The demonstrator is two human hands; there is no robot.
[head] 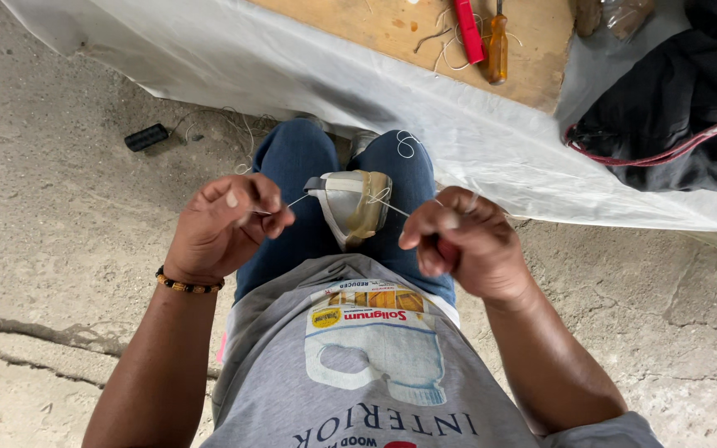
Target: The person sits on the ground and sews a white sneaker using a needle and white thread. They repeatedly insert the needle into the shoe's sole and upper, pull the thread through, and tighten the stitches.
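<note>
A rough grey concrete floor (60,249) lies under a seated person in blue jeans, before a wooden board (392,25) laid on white plastic sheeting (475,141). A grey-and-tan shoe upper (350,207) sits clamped between the knees. The left hand (226,224) and right hand (458,241) are each clenched on an end of thin white thread (392,206) running out of the upper to either side.

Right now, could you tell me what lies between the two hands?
In the head view, a grey shoe piece gripped between the knees sits between the left hand and right hand, white thread running to each.
</note>
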